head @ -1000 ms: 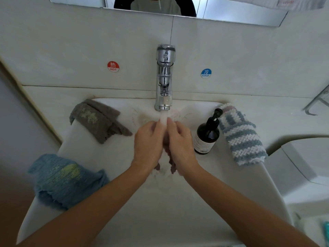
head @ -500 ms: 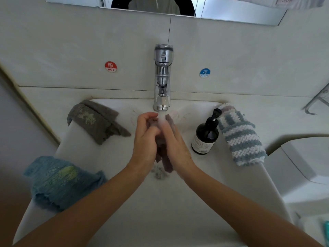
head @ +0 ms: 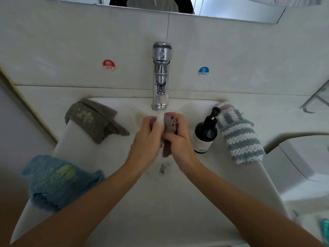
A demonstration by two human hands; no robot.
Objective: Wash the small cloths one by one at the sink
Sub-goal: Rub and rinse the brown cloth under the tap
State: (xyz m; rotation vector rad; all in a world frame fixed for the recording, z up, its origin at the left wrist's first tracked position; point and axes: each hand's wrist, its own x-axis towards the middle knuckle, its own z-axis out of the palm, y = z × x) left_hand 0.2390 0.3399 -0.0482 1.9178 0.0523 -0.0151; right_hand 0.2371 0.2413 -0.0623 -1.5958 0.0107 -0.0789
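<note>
**Inspector:** Setting first. You stand at a white sink (head: 231, 175) set against a pale tiled wall (head: 71, 41), with a mirror edge (head: 231, 13) along the top. Confirm your hands.

**Operator:** Both are over the basin, under the tap.

**Inspector:** Noted. Your left hand (head: 145, 141) has its fingers curled round the left part of a small mauve cloth (head: 170, 124). Your right hand (head: 179, 138) grasps the right part, fingers wrapped over the top and thumb pressed across the front. The two hands are touching, with the cloth bunched between them and a tail of it hanging down between the wrists.

**Operator:** And the water?

**Inspector:** A stream of water (head: 160, 116) runs from the chrome faucet (head: 161, 75) straight onto the cloth where your hands meet. Below them lies the drain (head: 162, 168), dark and wet.

**Operator:** The other cloths?

**Inspector:** A grey cloth (head: 94, 120) is draped over the rear left rim, with a pale stain on it. A blue cloth (head: 57, 180) with a yellow-green stain hangs over the near left rim, well apart from your hands. A blue-and-white striped cloth (head: 238, 134) lies along the right rim. Just beside it, between it and your right hand, a dark pump bottle (head: 204, 134) stands upright.

**Operator:** Wall markings?

**Inspector:** A red HOT sticker (head: 108, 65) left of the faucet, a blue COLD sticker (head: 203, 71) right of it.
</note>
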